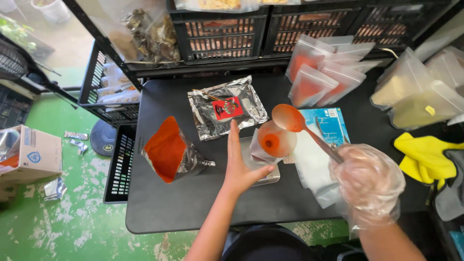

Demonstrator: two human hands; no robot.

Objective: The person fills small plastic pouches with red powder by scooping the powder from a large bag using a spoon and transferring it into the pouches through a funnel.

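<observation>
While the gloved right hand (369, 181) grips a spoon (295, 121) heaped with red powder just above the funnel (275, 140), the bare left hand (240, 166) rests open beside the funnel; tip slowly, centred.

- The right hand (368, 183) sits inside a loose clear plastic glove, so its fingers and their grip on the metal spoon handle (323, 143) are veiled.
- The flat steel scale (263, 175) is mostly covered by the bare left hand (239, 169) and the clear pouch with the orange-stained funnel (275, 140).
- The blue printed card (331, 124) lies partly under the spoon and a stack of clear bags (311, 166).
- The yellow cloth (425, 157) is partly hidden by a grey item.
- The cardboard box (26, 152) is cut by the left edge.
- The contents of the black plastic crates (220, 36) are too dim to tell.
</observation>
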